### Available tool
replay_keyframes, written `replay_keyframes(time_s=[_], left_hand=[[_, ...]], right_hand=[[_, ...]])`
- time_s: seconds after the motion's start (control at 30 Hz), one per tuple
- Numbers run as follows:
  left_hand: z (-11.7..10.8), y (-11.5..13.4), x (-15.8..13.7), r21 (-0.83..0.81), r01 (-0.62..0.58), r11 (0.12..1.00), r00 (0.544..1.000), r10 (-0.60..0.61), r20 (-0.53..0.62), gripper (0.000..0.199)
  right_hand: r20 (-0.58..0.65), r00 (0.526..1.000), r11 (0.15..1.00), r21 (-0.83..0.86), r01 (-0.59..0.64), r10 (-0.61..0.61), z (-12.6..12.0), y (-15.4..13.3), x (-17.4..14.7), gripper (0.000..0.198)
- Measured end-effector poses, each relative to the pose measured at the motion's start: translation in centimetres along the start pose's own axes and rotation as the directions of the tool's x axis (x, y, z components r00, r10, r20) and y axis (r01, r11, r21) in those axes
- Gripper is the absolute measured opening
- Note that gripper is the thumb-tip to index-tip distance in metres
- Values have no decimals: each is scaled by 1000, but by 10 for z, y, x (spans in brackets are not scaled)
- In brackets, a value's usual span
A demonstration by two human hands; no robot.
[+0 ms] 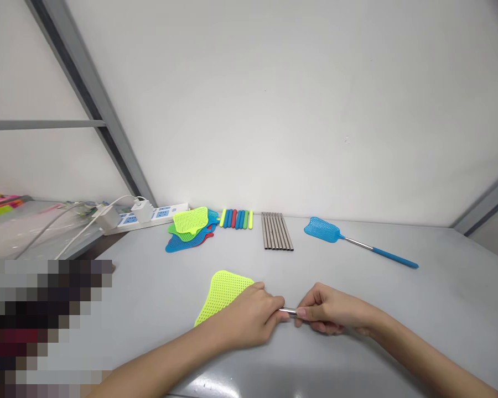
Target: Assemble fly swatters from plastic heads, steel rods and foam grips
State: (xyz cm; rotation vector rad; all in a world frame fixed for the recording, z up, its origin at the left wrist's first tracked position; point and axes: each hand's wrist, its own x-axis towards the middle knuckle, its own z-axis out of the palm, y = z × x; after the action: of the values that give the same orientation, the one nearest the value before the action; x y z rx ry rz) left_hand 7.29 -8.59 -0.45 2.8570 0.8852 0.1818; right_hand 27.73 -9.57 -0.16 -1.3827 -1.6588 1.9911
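Observation:
A yellow-green fly swatter head (224, 288) lies partly behind my left hand (255, 315), which is closed around its neck end. Between the two hands a short length of metal rod (289, 311) shows. My right hand (326, 310) pinches that rod between thumb and fingers, close to my left hand. The join of rod and swatter head is hidden inside my left hand.
Behind lie stacked swatter heads (191, 221), several coloured grips (237, 219) and a row of metal rods (276, 231). A whole blue swatter (323, 230) rests to the right. At back left stand a power strip (166, 213) and white cables (81, 228).

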Motion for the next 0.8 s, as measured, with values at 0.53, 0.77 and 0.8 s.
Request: replay_keyframes(time_s=[0.53,0.77,0.8], left_hand=[[-26,-19,3,-2,-67,998,992,66,-103,30],[-27,-31,2,37,-88,995,991,92,-102,22],[-26,-31,2,34,-92,995,991,95,-99,21]], right_hand=[[29,986,982,-84,167,-166,-9,1,5,40],[3,985,971,-169,168,-170,-20,1,4,41],[1,987,970,-182,160,-163,-20,0,4,41]])
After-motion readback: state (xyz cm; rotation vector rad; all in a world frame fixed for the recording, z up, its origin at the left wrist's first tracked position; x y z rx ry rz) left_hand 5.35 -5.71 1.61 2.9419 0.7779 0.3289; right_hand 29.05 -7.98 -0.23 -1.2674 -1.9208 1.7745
